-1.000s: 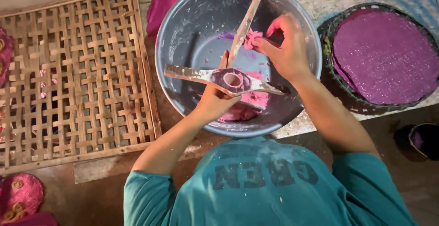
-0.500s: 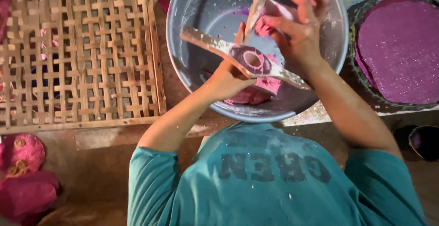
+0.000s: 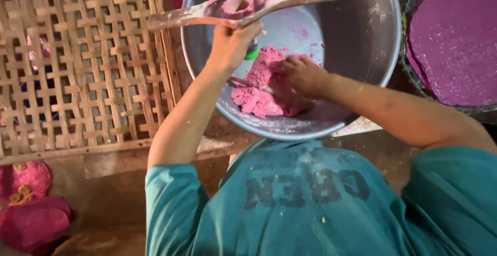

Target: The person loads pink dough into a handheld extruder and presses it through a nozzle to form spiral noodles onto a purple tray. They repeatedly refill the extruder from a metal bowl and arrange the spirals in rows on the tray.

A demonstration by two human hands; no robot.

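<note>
Dough [image 3: 266, 87], pink and crumbly, lies in one lump low in the grey metal basin [image 3: 362, 38], on the side nearest the person. Right hand [image 3: 303, 74] is pressed into the lump from the right, fingers curled down into it; whether they pinch a piece cannot be told. Left hand [image 3: 233, 43] is clamped from below on the middle of a wooden mould [image 3: 243, 4], a long paddle with one round hole stained pink, held level above the basin's far part and well clear of the dough. Half a second ago the right hand was raised at the mould with a bit of pink dough and a thin stick; now it is down in the basin, the stick shows only as a stub at the top edge, and the mould sits higher and flatter. Count: one basin, one mould, one dough lump, one woven bamboo mat [image 3: 77, 64] to the left, one round tray of purple sheet [image 3: 455, 38] to the right, two pink cloth bundles [image 3: 31, 204] bottom left.
</note>
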